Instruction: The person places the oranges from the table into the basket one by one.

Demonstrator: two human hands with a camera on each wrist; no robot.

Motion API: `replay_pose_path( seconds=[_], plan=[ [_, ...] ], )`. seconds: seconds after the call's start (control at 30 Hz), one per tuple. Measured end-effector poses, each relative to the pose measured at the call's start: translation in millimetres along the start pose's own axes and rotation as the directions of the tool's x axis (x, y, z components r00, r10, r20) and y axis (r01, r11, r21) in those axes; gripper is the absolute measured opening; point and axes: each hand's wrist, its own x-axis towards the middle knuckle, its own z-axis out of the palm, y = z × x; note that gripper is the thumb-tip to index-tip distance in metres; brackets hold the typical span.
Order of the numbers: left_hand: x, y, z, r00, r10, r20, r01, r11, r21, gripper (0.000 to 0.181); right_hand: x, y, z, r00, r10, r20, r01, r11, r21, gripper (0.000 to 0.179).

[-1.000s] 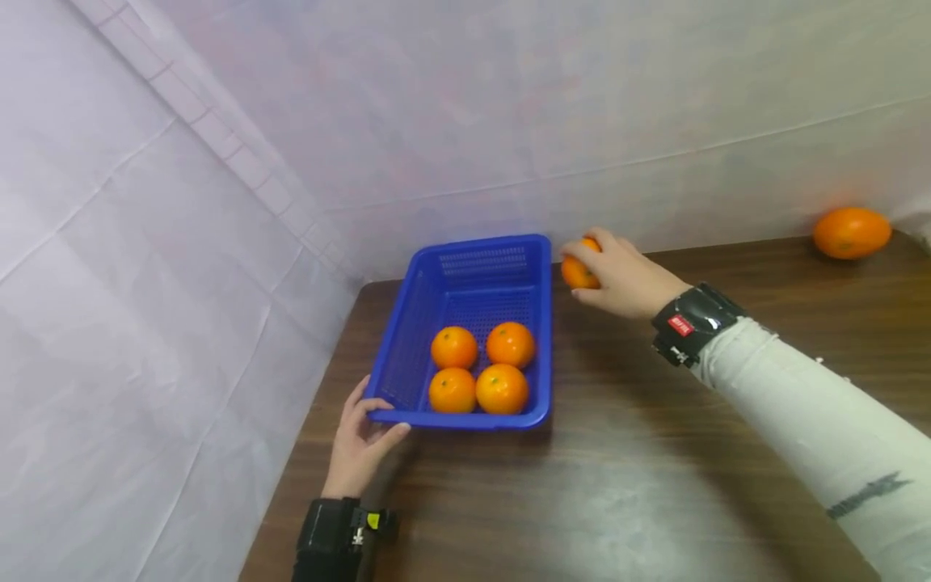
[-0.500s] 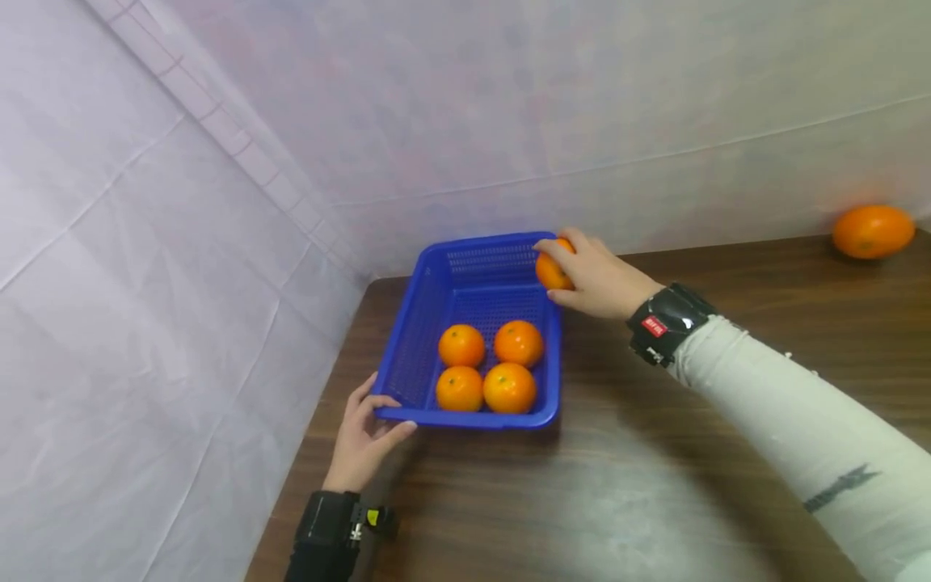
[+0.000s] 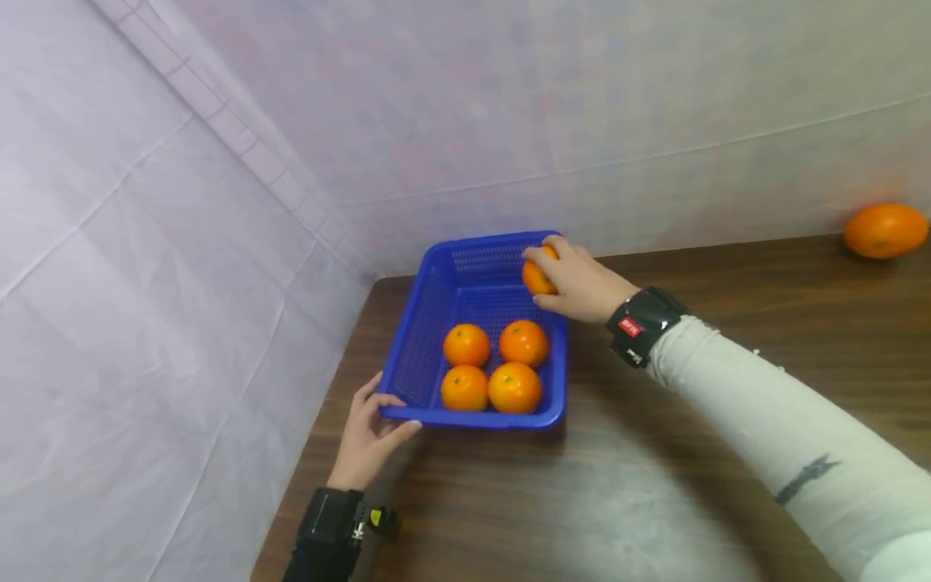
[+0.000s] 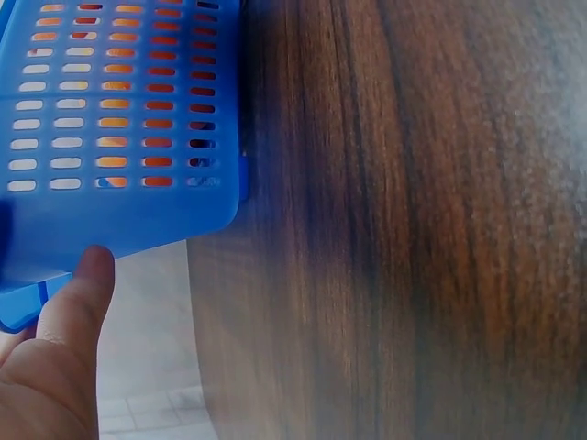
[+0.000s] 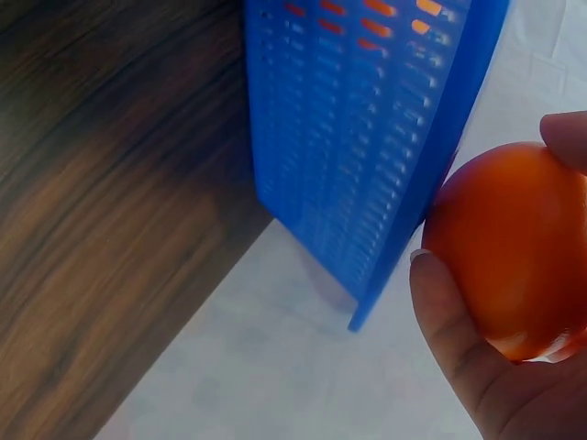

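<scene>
A blue plastic basket (image 3: 465, 418) with perforated walls sits on the brown wooden table. Several oranges (image 3: 466, 388) are grouped in its near half. My left hand (image 3: 366, 436) grips the basket's near left corner; in the left wrist view its thumb (image 4: 90, 270) lies against the outside wall below the slots. My right hand (image 3: 585, 284) holds another orange (image 3: 537, 279) at the basket's far right corner, above the rim. From the right wrist, that orange (image 5: 514, 247) appears between thumb and fingers, close to the rim; whether it touches cannot be told.
One more orange (image 3: 886, 230) lies at the table's far right, by the back wall. White sheeting (image 3: 618, 105) rises along the back and the left side. The wooden table top (image 3: 655, 485) extends right of the basket and toward me.
My right hand has moved left with its orange, from beside the basket to over its far right corner. The left hand keeps its grip on the basket. The view has shifted slightly.
</scene>
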Motion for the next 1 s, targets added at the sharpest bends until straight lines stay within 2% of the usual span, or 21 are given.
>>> replay_pose_path(
  seconds=[0.2,0.57,0.8,1.0],
  plan=[
    [0.7,-0.3,1.6,1.000,0.001,0.012,-0.001,1.000,-0.030,0.033,8.2,-6,7,0.999,0.020,0.033,-0.020,1.000,-0.002,0.069],
    [-2.4,-3.2,1.3,1.000,-0.014,0.009,0.013,1.000,0.010,0.032,18.5,-12,28,0.998,0.015,0.068,-0.012,0.999,-0.037,0.069],
    [-5.0,-2.1,0.0,1.000,0.000,0.004,0.000,1.000,0.011,0.032,24.8,-13,36,0.997,-0.011,0.078,0.020,0.994,-0.110,0.069],
    [-6.4,-1.6,-1.6,1.000,0.007,-0.002,-0.007,1.000,0.019,0.032,31.4,-14,43,0.993,0.021,0.118,-0.004,0.989,-0.145,0.070]
  ],
)
